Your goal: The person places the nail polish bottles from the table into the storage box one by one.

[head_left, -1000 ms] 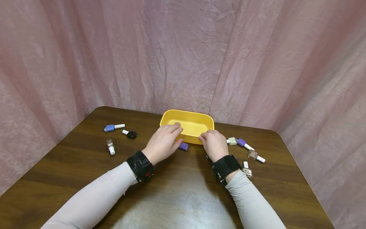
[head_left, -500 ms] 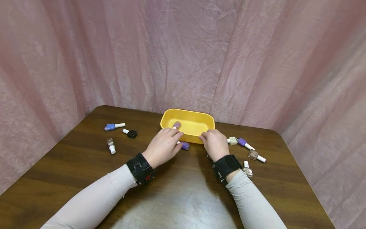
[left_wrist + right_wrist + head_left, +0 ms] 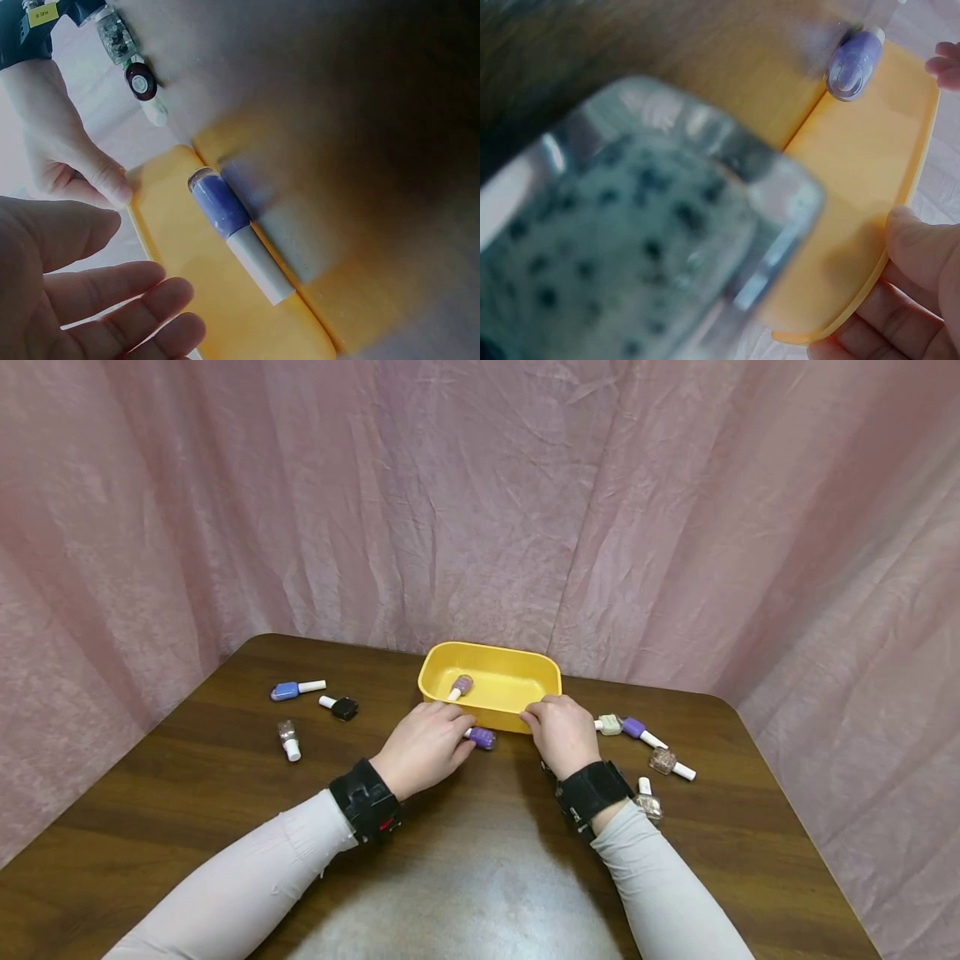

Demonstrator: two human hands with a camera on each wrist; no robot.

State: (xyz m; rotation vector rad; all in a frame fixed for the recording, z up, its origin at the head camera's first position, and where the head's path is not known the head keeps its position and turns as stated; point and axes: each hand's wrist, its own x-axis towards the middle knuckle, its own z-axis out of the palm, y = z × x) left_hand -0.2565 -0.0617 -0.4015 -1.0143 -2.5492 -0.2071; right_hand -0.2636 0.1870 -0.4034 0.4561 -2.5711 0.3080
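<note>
A yellow plastic tray (image 3: 495, 720) stands near the table's far edge. My right hand (image 3: 561, 735) grips its front rim near the right corner; the right wrist view shows the thumb (image 3: 909, 232) outside and fingers behind the rim. A mauve nail polish bottle (image 3: 463, 684) with a white cap lies inside the tray at the left. My left hand (image 3: 426, 745) is by the tray's front left, its fingers loose and holding nothing, apart from the wall in the left wrist view. Just beside it, a purple nail polish bottle (image 3: 219, 204) lies along the tray's front wall.
On the left lie blue (image 3: 286, 692), black (image 3: 345, 708) and glittery (image 3: 287, 732) nail polish bottles. Several more lie at the right, including pale green (image 3: 611, 725), purple (image 3: 633, 728) and glitter ones (image 3: 663, 762). A pink curtain (image 3: 480, 510) hangs behind the table.
My left hand has let go of the mauve nail polish bottle in the tray and drawn back slightly towards me, uncovering it. My right hand stays on the rim.
</note>
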